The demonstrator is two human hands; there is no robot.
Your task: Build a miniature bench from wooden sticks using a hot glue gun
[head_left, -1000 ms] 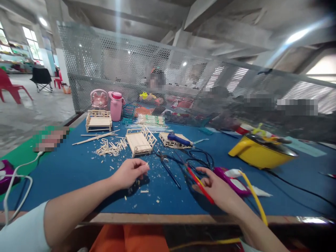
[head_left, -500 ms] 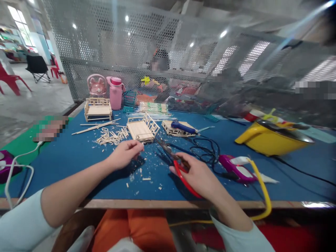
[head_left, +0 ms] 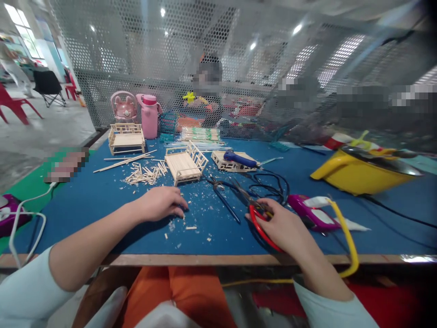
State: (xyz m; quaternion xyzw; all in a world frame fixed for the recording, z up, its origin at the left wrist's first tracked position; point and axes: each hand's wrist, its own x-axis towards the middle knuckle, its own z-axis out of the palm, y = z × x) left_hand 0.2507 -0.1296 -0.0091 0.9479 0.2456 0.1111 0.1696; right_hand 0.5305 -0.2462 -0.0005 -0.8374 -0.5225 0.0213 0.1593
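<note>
My right hand [head_left: 282, 223] is closed around the red handles of a pair of scissors [head_left: 262, 232], whose blades point away to the upper left. Beside the blades, dark-handled pliers [head_left: 225, 202] lie on the mat. My left hand [head_left: 162, 202] rests low over the mat, fingers bent but apart, nothing visible in them. Small wood scraps [head_left: 191, 228] lie around its fingertips. Just beyond it stands a miniature bed-like frame of thin sticks [head_left: 184, 166]. Short cut sticks [head_left: 145, 174] are heaped to its left.
A second stick frame [head_left: 126, 139] stands at the back left near a pink bottle [head_left: 149, 118]. A blue glue gun [head_left: 241, 159] lies on a flat stick piece [head_left: 221, 161]. To the right are a purple glue gun [head_left: 314, 214] and a yellow pot [head_left: 358, 175]. Perforated metal screens the back.
My right hand has moved right with the scissors, away from the pliers, which now show fully. My left hand has loosened from a pinch and lowered to the mat.
</note>
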